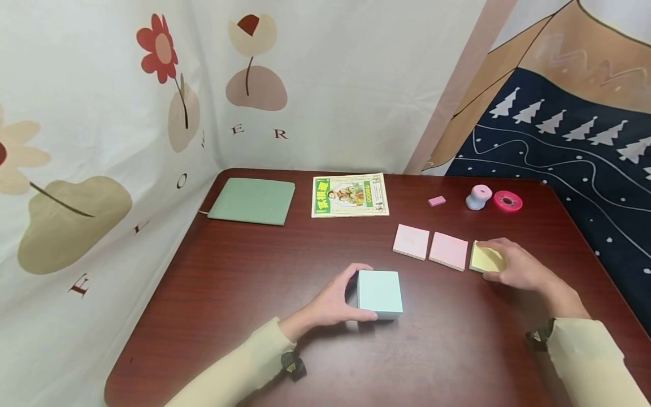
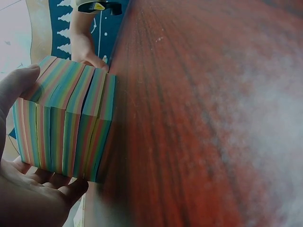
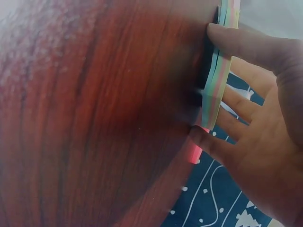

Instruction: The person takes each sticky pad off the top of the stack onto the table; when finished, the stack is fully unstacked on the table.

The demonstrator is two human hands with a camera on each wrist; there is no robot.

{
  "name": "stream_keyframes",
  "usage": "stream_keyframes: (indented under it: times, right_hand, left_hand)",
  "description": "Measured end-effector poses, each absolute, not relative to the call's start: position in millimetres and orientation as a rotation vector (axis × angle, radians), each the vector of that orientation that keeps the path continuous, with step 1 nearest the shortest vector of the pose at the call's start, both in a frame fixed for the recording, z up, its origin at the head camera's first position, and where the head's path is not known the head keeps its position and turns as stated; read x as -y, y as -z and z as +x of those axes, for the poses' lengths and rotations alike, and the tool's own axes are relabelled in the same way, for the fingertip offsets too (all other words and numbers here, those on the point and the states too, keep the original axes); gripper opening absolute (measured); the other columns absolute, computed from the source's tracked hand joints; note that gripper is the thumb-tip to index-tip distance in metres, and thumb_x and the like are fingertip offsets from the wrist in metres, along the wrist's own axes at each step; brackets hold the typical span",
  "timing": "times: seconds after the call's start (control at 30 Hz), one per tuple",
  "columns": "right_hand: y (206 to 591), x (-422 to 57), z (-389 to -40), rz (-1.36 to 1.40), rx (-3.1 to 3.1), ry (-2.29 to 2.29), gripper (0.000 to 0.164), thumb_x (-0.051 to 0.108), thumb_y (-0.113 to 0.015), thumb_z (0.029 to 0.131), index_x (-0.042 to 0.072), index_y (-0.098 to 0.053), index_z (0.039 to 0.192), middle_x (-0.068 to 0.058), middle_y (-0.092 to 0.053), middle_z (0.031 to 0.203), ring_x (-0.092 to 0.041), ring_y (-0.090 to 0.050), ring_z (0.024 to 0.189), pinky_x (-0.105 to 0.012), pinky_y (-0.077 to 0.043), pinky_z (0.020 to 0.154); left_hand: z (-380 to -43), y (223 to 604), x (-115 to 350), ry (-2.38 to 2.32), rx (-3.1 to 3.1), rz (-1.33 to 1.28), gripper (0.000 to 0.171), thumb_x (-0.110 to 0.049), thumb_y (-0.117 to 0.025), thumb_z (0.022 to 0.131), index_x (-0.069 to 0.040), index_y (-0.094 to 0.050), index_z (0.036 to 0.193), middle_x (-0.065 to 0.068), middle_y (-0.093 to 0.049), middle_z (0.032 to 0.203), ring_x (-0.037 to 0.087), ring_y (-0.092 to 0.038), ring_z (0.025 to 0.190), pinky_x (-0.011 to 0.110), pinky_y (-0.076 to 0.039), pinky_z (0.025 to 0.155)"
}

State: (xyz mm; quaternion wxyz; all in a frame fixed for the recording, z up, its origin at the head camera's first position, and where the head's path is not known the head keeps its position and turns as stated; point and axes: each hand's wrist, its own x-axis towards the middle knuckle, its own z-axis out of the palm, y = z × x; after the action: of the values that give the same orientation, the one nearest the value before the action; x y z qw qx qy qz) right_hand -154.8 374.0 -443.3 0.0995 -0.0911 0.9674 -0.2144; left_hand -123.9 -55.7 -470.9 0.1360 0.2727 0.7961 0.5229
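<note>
My left hand point(image 1: 333, 299) grips a thick stack of sticky notes point(image 1: 379, 291) with a pale blue top, thumb along the near side and fingers round the far side. In the left wrist view the sides of this stack point(image 2: 71, 132) show several pads with pink, yellow, green and blue stripes. Over on the right, my right hand point(image 1: 524, 271) holds a thin yellow-topped sticky note pad point(image 1: 486, 259) by two opposite edges. The right wrist view shows the layered coloured edge of that pad point(image 3: 215, 94), low over the tabletop.
Left of the yellow pad lie a pink pad point(image 1: 448, 250) and a paler pink pad point(image 1: 411, 241). Behind are a pink eraser point(image 1: 436, 201), a pale spool-shaped item point(image 1: 478, 197), a red ring point(image 1: 507, 201), an illustrated booklet point(image 1: 350, 195) and a green notebook point(image 1: 252, 200). Printed curtains border the table.
</note>
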Motion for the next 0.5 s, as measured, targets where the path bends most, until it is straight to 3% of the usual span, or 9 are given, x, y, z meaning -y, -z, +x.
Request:
stream_keyframes:
  times: [0.3, 0.5]
  right_hand:
    - [444, -374, -155, -0.284, -2.857, 0.627, 0.081, 0.025, -0.086, 0.07, -0.002, -0.05, 0.137, -0.028, -0.044, 0.13, -0.04, -0.042, 0.106, -0.054, -0.045, 0.08]
    - [433, -368, -155, -0.264, -2.855, 0.578, 0.084, 0.032, -0.085, 0.072, -0.001, -0.048, 0.139, -0.03, -0.038, 0.135, -0.044, -0.037, 0.111, -0.057, -0.047, 0.079]
  left_hand:
    - [-124, 471, 56, -1.51, -2.308, 0.786, 0.083, -0.032, -0.09, 0.068, -0.019, -0.045, 0.137, -0.008, -0.057, 0.121, 0.012, -0.051, 0.114, 0.041, -0.039, 0.1]
    - [-124, 470, 56, -1.513, -2.303, 0.792, 0.084, -0.032, -0.09, 0.068, -0.017, -0.045, 0.138, -0.007, -0.057, 0.121, 0.014, -0.051, 0.114, 0.043, -0.039, 0.1]
